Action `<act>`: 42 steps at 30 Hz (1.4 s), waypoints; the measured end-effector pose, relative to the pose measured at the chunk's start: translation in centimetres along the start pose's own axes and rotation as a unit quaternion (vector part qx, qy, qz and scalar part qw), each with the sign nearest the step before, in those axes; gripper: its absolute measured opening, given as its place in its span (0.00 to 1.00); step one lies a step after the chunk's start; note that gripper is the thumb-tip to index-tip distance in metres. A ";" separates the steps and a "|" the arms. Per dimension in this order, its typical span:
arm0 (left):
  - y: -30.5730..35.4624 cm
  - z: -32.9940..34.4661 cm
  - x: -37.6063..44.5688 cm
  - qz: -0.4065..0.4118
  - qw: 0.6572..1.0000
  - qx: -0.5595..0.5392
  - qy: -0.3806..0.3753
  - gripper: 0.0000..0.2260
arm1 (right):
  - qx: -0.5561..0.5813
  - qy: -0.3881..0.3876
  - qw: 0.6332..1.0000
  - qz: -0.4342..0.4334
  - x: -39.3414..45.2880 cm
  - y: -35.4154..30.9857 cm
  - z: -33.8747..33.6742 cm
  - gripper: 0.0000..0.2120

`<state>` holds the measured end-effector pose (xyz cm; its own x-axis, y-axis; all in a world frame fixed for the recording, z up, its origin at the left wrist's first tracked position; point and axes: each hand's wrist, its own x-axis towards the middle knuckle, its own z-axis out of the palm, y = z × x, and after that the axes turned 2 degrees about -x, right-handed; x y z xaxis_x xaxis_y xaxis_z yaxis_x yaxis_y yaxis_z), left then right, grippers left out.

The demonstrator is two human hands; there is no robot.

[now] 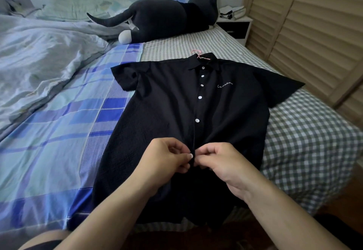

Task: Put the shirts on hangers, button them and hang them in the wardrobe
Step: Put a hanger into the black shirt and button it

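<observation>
Black shirt (pixel 167 112) lies flat on the bed (pixel 294 131), front up, a pink hanger (pixel 198 54) hook showing at its collar. Our left hand (pixel 167 157) and right hand (pixel 222 161) pinch the placket at a low white button (pixel 192 155), fingers (pixel 184 156) curled on the cloth.

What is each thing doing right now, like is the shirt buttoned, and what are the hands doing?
black shirt: lying flat on the bed, upper buttons done up
pink hanger: inside the shirt, hook poking out at the collar
left hand: pinching the shirt front at a low button
right hand: pinching the other edge there
plush cat: lying on the bed
wardrobe doors: closed
</observation>
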<state>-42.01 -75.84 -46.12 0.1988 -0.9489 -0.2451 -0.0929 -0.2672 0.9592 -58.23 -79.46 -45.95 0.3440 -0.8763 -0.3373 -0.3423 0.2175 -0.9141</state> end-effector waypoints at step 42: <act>-0.5 0.0 -0.1 0.024 0.997 0.055 0.048 0.06 | -0.013 0.065 0.998 -0.023 0.2 0.2 2.0 0.02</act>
<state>-42.00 -75.57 -46.57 0.2828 -0.9421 -0.1800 -0.2106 -0.2441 0.9466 -56.53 -78.72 -46.67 0.2436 -0.9338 -0.2620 -0.3519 0.1667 -0.9211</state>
